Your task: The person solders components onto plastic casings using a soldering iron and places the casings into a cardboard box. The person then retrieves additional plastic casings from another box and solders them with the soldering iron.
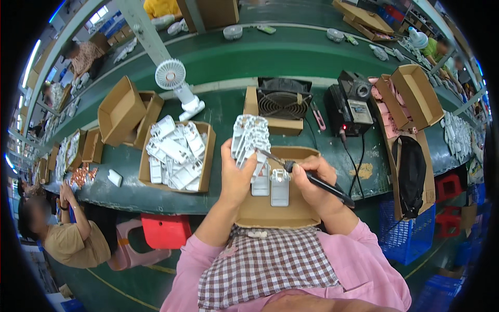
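My left hand (236, 177) is closed around a stack of white plastic housings (251, 136), held upright above the table. In my right hand (318, 182) is a soldering iron (332, 190) with a black handle, gripped like a pen. Its metal tip points left and reaches the lower right side of the stack; whether it touches is too small to tell. Below both hands, an open cardboard tray (249, 217) lies at the table's near edge, with a few white housings (280, 193) in it. A cardboard box (207, 171) heaped with white housings (174, 151) stands left of my left hand.
Behind the tray stand a black fan (283, 104) and a black soldering station (349, 106), its cables trailing nearby. A white handheld fan (179, 86) is at back left. Boxes with pink parts (387, 112) and a black bag (409, 177) lie right. A co-worker (75, 236) sits left.
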A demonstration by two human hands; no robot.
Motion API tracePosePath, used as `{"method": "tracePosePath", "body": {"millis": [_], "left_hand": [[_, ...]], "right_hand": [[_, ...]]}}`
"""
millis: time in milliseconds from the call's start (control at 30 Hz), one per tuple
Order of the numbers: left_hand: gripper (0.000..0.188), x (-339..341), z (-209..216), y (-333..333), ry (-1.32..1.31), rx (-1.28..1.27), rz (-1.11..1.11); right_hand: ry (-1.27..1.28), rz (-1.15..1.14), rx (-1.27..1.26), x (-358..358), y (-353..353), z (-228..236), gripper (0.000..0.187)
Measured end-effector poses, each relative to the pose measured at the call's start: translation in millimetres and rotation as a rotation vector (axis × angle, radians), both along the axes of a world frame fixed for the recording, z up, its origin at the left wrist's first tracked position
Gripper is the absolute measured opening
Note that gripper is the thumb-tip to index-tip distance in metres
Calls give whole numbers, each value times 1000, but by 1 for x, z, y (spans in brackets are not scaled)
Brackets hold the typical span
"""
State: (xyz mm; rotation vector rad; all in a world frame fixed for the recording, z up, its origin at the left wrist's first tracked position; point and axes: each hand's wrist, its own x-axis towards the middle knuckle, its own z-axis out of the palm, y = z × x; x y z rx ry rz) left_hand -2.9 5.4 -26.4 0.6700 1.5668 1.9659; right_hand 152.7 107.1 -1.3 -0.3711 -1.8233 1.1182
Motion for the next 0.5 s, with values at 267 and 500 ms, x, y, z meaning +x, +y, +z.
{"method": "tracePosePath", "body": {"millis": [267, 500], "left_hand": [[39, 0, 25, -4, -437, 168, -211], [53, -8, 17, -10, -755, 289, -442]], "right_hand": [[249, 13, -123, 11, 2, -11, 16], [368, 32, -151, 11, 4, -17, 17]]}}
